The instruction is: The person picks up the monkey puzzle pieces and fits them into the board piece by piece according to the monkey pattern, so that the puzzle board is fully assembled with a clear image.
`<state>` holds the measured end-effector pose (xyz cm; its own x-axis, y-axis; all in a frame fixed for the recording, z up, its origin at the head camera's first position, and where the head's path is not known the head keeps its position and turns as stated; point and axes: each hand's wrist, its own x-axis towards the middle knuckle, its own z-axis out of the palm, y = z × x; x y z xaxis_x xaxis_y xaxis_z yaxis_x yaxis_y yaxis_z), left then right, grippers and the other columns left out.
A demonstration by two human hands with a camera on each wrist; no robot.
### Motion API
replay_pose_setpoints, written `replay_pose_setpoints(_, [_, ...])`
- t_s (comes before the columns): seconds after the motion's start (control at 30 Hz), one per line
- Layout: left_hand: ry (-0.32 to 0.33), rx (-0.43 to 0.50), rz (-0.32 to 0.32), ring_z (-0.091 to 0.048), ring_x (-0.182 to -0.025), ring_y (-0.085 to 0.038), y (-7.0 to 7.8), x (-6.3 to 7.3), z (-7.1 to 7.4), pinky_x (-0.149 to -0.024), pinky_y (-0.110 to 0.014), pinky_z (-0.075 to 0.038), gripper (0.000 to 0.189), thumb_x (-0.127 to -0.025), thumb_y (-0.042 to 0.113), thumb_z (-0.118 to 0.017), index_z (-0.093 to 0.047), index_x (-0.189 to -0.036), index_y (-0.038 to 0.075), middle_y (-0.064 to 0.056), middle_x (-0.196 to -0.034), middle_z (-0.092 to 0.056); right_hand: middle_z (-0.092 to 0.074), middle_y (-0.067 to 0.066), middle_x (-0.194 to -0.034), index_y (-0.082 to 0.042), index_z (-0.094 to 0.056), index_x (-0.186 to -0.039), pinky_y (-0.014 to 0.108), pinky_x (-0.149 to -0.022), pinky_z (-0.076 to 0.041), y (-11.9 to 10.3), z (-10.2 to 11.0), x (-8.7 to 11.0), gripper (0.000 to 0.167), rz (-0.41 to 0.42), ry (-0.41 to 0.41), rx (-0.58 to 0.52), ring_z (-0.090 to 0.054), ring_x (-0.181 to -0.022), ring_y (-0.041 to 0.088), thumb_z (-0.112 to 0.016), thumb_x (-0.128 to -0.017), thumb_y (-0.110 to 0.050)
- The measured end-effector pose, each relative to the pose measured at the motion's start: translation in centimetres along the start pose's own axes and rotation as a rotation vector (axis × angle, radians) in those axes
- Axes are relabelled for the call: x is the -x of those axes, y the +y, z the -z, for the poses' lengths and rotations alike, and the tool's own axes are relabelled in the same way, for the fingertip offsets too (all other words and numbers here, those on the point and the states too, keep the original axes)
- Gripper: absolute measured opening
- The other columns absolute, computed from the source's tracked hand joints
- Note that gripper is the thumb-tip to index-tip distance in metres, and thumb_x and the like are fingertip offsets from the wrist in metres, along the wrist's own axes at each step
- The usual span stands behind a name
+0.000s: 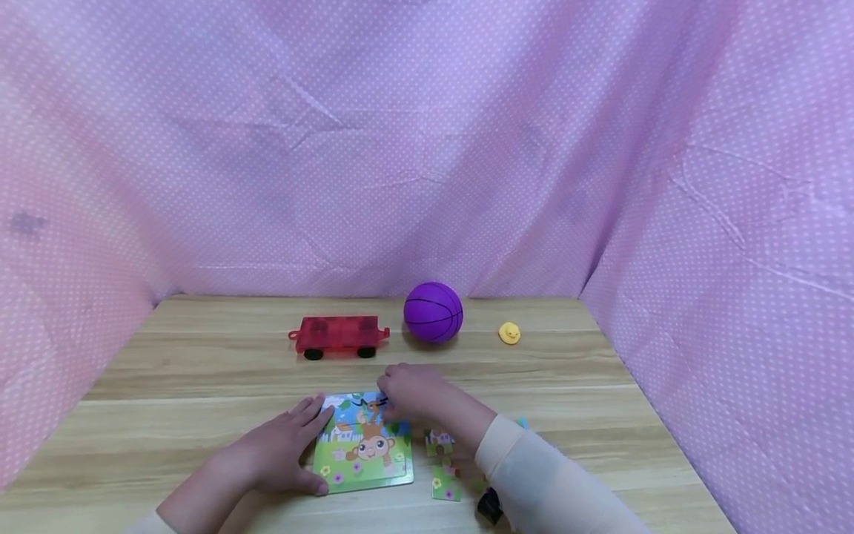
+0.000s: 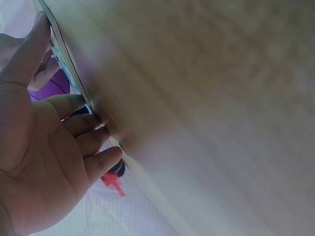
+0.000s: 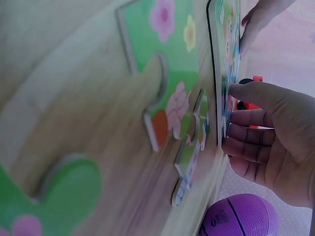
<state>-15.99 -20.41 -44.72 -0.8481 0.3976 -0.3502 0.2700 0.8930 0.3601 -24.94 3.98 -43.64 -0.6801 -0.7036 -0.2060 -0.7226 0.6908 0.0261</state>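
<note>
A jigsaw puzzle board (image 1: 363,475) with a cartoon monkey lies on the wooden table. My left hand (image 1: 283,452) rests along its left side, thumb near the lower corner and fingers at the upper one. In the left wrist view, the left fingers (image 2: 93,140) reach the board's edge almost straight. My right hand (image 1: 416,393) is over the board's upper right corner and hides that part of the picture. From the right wrist view, its thumb and fingertips (image 3: 241,91) touch the board there; I cannot tell whether a piece is under them.
Loose puzzle pieces (image 1: 445,483) lie right of the board, some partly hidden by my right forearm. Behind the board stand a red toy wagon (image 1: 339,334), a purple ball (image 1: 433,312) and a small yellow duck (image 1: 509,334). Pink dotted cloth (image 1: 373,148) hangs around the table.
</note>
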Motion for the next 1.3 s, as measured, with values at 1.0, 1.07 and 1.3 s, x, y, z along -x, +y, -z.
replay_pose_setpoints(1.0, [-0.022, 0.018, 0.015, -0.017, -0.149, -0.039, 0.5, 0.2, 0.4, -0.113, -0.062, -0.028, 0.113, -0.066, 0.068, -0.077, -0.034, -0.153, 0.011, -0.012, -0.163, -0.021, -0.060, -0.007, -0.104, -0.020, -0.069, -0.117, 0.023, -0.086, -0.050, 0.7, -0.1, 1.1, 0.030, 0.081, -0.001, -0.141, -0.055, -0.092, 0.005, -0.064, -0.095, -0.040])
replay_pose_setpoints(1.07, [-0.025, 0.016, 0.018, -0.016, -0.150, -0.039, 0.6, 0.1, 0.4, -0.113, -0.063, -0.028, 0.113, -0.066, 0.067, -0.077, -0.033, -0.154, 0.011, -0.012, -0.163, -0.021, -0.060, -0.007, -0.109, -0.021, -0.067, -0.118, 0.024, -0.088, -0.050, 1.6, 0.0, 1.5, 0.031, 0.064, -0.006, -0.197, -0.056, -0.096, 0.005, -0.064, -0.095, -0.040])
replay_pose_setpoints(1.3, [-0.023, 0.018, 0.018, -0.015, -0.150, -0.039, 0.6, 0.2, 0.3, -0.113, -0.063, -0.027, 0.114, -0.066, 0.067, -0.078, -0.032, -0.154, 0.010, -0.013, -0.163, -0.020, -0.056, -0.011, -0.086, -0.023, -0.062, -0.092, 0.025, -0.073, -0.049, 4.0, 0.5, 4.2, 0.010, -0.069, -0.075, -0.236, -0.053, -0.076, 0.007, -0.066, -0.092, -0.032])
